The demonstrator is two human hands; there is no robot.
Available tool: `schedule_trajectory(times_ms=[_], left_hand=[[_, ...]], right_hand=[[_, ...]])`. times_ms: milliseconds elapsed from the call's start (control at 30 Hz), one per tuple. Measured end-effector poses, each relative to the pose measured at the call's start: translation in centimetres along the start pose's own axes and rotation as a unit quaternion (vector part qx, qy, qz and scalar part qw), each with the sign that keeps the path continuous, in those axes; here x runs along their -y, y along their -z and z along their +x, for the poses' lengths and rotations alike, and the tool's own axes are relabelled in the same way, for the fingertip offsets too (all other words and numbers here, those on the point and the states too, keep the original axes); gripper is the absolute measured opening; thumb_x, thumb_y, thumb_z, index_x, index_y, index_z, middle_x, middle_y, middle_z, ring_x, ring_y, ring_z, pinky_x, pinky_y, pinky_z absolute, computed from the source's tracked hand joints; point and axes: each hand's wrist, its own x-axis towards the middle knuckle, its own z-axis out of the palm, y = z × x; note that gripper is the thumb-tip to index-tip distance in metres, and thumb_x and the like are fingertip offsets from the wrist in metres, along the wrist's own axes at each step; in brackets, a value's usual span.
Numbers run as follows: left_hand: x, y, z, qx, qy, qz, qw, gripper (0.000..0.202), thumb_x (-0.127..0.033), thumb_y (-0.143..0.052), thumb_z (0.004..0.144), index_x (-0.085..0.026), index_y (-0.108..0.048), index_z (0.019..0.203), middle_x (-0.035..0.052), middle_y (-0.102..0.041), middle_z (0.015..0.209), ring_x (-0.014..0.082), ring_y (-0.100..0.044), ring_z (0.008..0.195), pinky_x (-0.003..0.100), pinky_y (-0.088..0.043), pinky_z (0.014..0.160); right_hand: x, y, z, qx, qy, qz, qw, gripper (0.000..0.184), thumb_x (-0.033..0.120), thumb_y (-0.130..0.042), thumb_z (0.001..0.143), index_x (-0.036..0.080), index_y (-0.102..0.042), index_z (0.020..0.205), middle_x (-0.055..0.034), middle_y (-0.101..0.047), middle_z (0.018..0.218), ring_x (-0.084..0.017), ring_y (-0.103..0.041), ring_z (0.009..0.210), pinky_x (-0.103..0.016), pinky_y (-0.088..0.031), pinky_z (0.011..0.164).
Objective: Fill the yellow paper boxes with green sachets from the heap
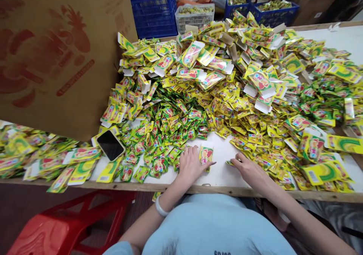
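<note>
My left hand [190, 163] lies palm down at the table's front, fingers stretched over the edge of a pile of small green packets [170, 134]. Its thumb reaches sideways across the lower end of a small yellow-green printed box [206, 155]. My right hand [248, 170] is closed in a pinch on a small packet [229, 163], just right of that box. Beside the right hand spreads a heap of small yellow packets [255, 128]. What lies under my left fingers is hidden.
Printed boxes [193, 54], many with open flaps, are heaped behind the packets. A large cardboard carton [56, 58] stands at left, near a phone [110, 144]. Blue crates [153, 9] and a white crate [195, 19] are beyond the table. A red stool [48, 228] stands below left.
</note>
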Motion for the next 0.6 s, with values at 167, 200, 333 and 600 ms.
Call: schedule_trajectory(times_ms=[167, 200, 333, 600], left_hand=[[-0.1, -1.2, 1.2, 0.029, -0.002, 0.078, 0.997, 0.038, -0.042, -0.074, 0.077, -0.014, -0.057, 0.097, 0.0166, -0.061, 0.107, 0.0362, -0.053, 0.108, 0.05, -0.041, 0.095], [0.0, -1.2, 1.3, 0.035, -0.007, 0.038, 0.999, 0.03, -0.033, -0.071, 0.079, -0.015, -0.055, 0.097, 0.0158, -0.061, 0.109, 0.0341, -0.054, 0.109, 0.048, -0.041, 0.095], [-0.2, -0.1, 1.6, 0.12, -0.007, -0.311, 0.943, 0.037, -0.021, -0.06, 0.085, -0.019, -0.043, 0.118, 0.0124, -0.065, 0.116, 0.0246, -0.06, 0.107, 0.042, -0.044, 0.097], [-2.5, 2.8, 1.4, 0.313, -0.031, -0.508, 0.802, 0.046, -0.049, -0.082, 0.068, -0.014, -0.057, 0.086, 0.0039, -0.062, 0.08, 0.0161, -0.06, 0.071, 0.03, -0.051, 0.069]], right_hand=[[-1.0, 1.3, 0.7, -0.012, -0.056, 0.206, 0.977, 0.017, 0.033, -0.054, 0.095, 0.019, -0.065, 0.093, -0.0048, -0.064, 0.086, -0.015, -0.063, 0.06, -0.029, -0.055, 0.056], [-0.8, 1.5, 1.0, -0.028, -0.063, 0.284, 0.956, 0.02, 0.038, -0.059, 0.093, 0.02, -0.064, 0.094, -0.0039, -0.065, 0.084, -0.015, -0.064, 0.059, -0.031, -0.057, 0.056], [0.8, 2.3, 2.5, -0.099, -0.072, 0.484, 0.866, 0.029, 0.047, -0.071, 0.084, 0.021, -0.06, 0.087, 0.0019, -0.062, 0.069, -0.011, -0.055, 0.044, -0.027, -0.051, 0.04], [4.1, 3.5, 5.1, -0.179, -0.04, 0.513, 0.839, 0.024, 0.045, -0.07, 0.085, 0.025, -0.059, 0.088, 0.0036, -0.057, 0.072, -0.006, -0.039, 0.04, -0.022, -0.032, 0.033]])
